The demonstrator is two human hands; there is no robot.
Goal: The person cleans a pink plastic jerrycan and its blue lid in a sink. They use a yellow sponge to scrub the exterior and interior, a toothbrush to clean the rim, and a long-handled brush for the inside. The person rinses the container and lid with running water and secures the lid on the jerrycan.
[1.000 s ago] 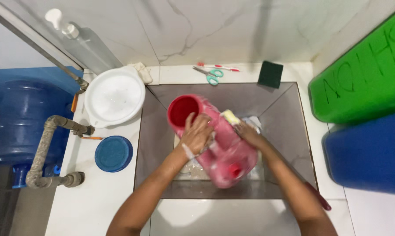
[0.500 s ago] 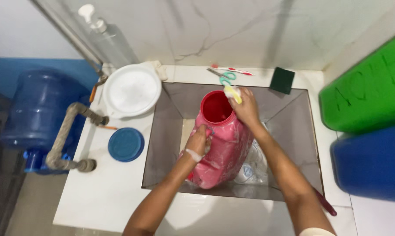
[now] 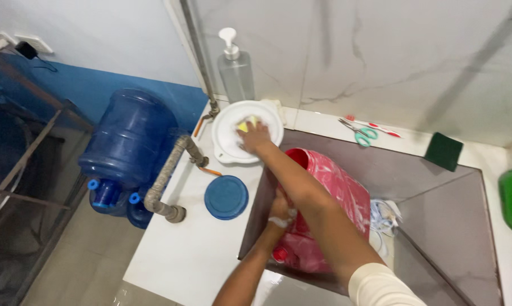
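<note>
White counter with sunken grey sink; red container lies on its side in it, soapy, not rinsed. Left hand grips its side. Right hand, fingers closed on yellow sponge, in white bowl

Blue water jug by counter; scissors near dark sponge

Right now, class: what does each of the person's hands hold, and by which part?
The right hand grips a yellow sponge from above inside the white bowl. The left hand steadies the red jug by its side.
</note>
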